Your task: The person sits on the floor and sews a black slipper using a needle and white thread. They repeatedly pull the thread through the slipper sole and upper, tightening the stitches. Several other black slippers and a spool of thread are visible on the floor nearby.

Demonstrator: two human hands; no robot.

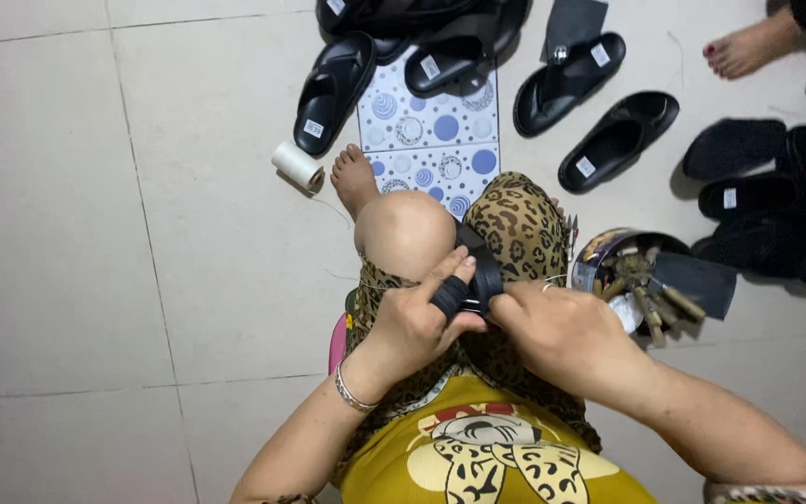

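A black sandal (484, 271) is clamped between my knees, its strap toward me. My left hand (419, 320) grips the near end of the sandal; its thumb wears a black finger guard (451, 296). My right hand (560, 329) is closed on the sandal's right side, and a thin pale thread (557, 277) runs from it. I cannot tell whether it pinches a needle. I sit on a pink stool (338, 343) with my bare left foot (354, 179) out on the floor.
A round tin (608, 254) of wooden-handled tools stands by my right knee. Several black sandals (332, 91) lie ahead around a dotted mat (431, 131). A white thread spool (298, 166) lies left of my foot. Another person's bare foot (743, 49) is at top right.
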